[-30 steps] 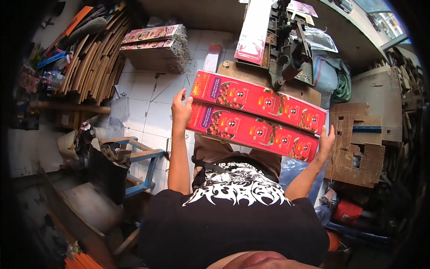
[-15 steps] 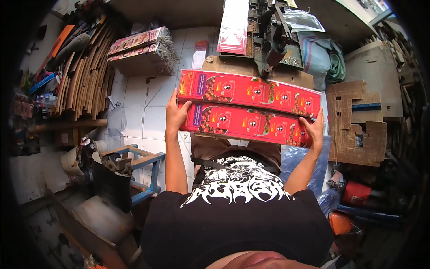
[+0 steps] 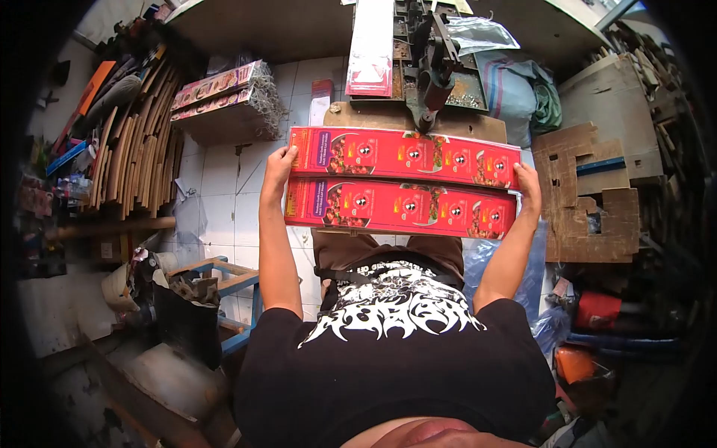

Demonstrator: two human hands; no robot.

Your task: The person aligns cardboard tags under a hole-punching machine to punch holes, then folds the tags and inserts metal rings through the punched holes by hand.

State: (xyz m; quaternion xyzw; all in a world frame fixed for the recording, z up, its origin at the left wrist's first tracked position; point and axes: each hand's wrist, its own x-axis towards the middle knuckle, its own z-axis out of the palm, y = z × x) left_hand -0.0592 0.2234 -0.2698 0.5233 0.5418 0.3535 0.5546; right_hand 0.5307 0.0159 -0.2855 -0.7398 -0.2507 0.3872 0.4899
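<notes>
Two long rows of red printed card pieces lie side by side across my lap, the far row [image 3: 388,155] and the near row [image 3: 396,205], on a brown board [image 3: 418,118]. My left hand [image 3: 279,166] grips the left end of the far row, its fingers partly hidden behind the edge. At the opposite end my right hand [image 3: 527,184] closes round the far row's right end. Just beyond the cards stands a dark metal machine [image 3: 435,93], its tip close to the far row's edge.
Stacked printed boxes [image 3: 224,101] sit at the back left beside leaning cardboard sheets [image 3: 142,142]. A blue stool [image 3: 239,280] stands at left. White-red sheets [image 3: 370,56] lie beside the machine. Cut brown cardboard [image 3: 590,198] and blue plastic [image 3: 523,261] are at right.
Both hands have shifted from the two rows' ends toward the far row's ends. The rows lie more level and further left in view, as the head view has turned.
</notes>
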